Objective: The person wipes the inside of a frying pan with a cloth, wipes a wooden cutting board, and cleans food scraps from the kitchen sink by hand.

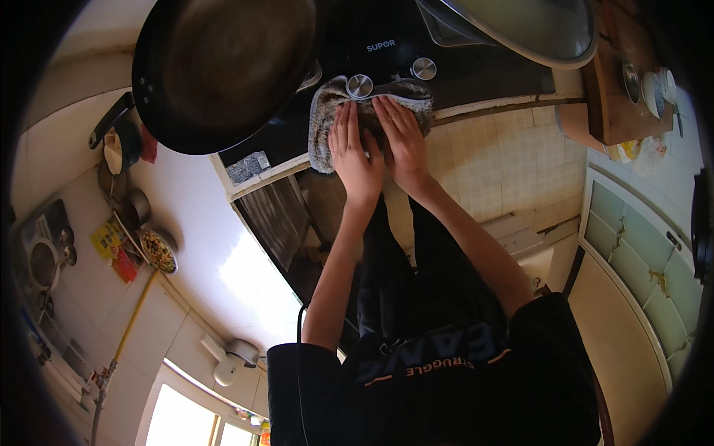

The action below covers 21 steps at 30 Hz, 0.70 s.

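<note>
A fluffy grey-brown cloth with a pale edge lies bunched at the front of a black glass gas hob. My left hand presses on its middle, fingers extended and pointing at the left metal control knob. Close beside it, my right hand bears on the right part of the cloth, its fingers close together and its fingertips just below the same knob. The cloth bunches around the lower side of that knob. A second knob stands to the right, apart from the cloth. The undersides of both hands are hidden.
A black frying pan covers the hob's left side, its handle pointing left. A glass lid is at the upper right. On the left white counter stands a bowl of chopped food. A wooden surface holds bowls at right.
</note>
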Each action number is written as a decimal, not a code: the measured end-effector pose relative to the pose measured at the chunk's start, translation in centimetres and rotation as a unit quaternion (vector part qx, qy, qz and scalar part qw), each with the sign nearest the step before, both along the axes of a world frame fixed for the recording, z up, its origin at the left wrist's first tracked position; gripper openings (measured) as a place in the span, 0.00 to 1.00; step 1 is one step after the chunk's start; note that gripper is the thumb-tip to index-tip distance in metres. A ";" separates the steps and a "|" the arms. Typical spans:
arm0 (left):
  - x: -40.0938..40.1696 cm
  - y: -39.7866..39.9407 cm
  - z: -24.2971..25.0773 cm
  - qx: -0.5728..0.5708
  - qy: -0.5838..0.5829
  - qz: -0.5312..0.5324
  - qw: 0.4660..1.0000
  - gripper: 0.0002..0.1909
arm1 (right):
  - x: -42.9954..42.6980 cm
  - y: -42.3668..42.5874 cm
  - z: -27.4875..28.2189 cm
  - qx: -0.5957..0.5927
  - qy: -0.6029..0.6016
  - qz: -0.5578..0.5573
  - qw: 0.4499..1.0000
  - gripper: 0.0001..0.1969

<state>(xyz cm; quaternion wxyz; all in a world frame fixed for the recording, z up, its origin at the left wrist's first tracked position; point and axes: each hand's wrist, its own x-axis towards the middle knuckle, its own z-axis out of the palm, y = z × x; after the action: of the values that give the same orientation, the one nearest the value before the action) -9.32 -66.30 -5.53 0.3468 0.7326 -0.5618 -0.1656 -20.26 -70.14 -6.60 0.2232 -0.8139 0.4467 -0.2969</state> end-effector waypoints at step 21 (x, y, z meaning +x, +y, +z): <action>-3.3 1.5 0.1 0.002 0.053 0.116 0.992 0.18 | 1.3 1.6 0.9 0.164 -0.284 -0.143 0.934 0.15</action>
<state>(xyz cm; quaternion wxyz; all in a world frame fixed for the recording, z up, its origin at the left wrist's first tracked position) -12.57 -64.84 -5.39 0.3911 0.7838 -0.4537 -0.1640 -18.98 -68.57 -5.72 0.4267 -0.5752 0.5183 -0.4674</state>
